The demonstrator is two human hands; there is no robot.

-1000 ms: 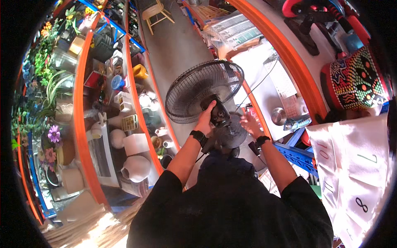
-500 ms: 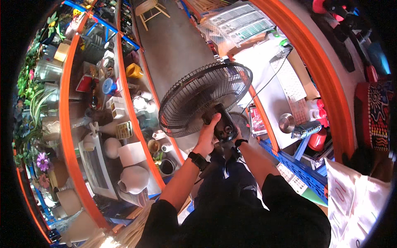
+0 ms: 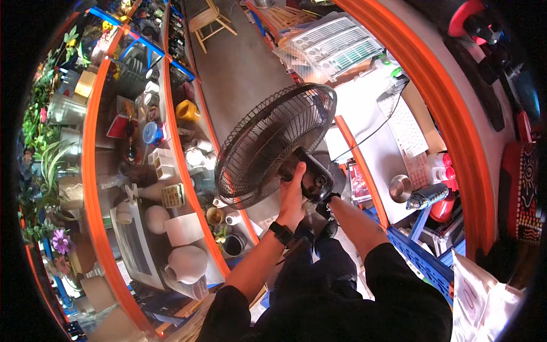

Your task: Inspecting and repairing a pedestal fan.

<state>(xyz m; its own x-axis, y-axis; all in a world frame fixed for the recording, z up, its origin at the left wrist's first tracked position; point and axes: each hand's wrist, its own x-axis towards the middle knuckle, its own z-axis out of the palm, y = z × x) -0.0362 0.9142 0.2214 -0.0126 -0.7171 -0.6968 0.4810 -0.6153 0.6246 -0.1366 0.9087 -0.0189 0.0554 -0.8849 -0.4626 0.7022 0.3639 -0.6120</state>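
Observation:
A black fan point(image 3: 256, 142) with a round wire grille is tilted across the middle of the view. My left hand point(image 3: 293, 194) grips the fan's black rear housing point(image 3: 316, 179), thumb lying along it. My right forearm point(image 3: 359, 225) reaches to the underside of that housing, where the hand is hidden behind it. The fan's round base sits partly out of sight beneath, and a dark cable arcs off to the right over a white desk surface.
Racks with orange beams point(image 3: 99, 228) line both sides, holding white vases point(image 3: 188, 262), plants and small containers. Up the aisle stands a wooden chair point(image 3: 205, 23). At right are a white keyboard point(image 3: 399, 122), a metal bowl point(image 3: 400, 187), a blue rack beam point(image 3: 416, 256) and white fabric.
The fan has moved lower and leftward in the picture, my left hand with it. My right hand, which had spread fingers beside the fan, has gone behind its housing.

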